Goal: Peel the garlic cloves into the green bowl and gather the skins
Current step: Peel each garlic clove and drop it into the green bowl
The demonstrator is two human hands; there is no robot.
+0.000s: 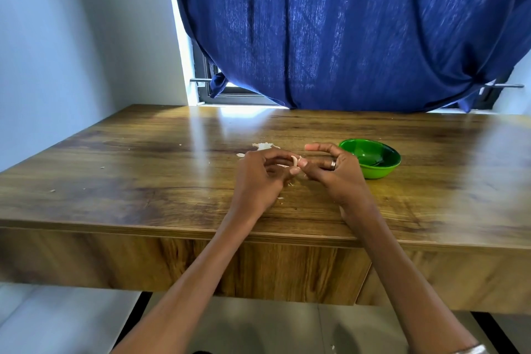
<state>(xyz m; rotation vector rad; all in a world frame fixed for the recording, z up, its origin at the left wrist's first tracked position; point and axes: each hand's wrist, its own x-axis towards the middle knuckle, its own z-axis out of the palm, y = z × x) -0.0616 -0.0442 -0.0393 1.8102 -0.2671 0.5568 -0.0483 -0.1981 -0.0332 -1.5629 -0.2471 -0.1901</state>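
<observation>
Over the middle of the wooden table (143, 175), the left hand (260, 178) and right hand (334, 172) met, both pinching a pale garlic clove (296, 161) between fingertips and thumbs, the right index finger stretched out straight. A green bowl (373, 161) sat just right of the right hand. White garlic skins (263, 146) lay just beyond the hands, with a blue curtain (344, 29) hanging behind.

A glossy wooden table (143, 169) spans the middle of the frame. A green bowl (373, 160) sits right of centre. A small heap of white garlic skins (263, 146) lies at centre, with tiny flakes (52, 190) scattered toward the left edge.
</observation>
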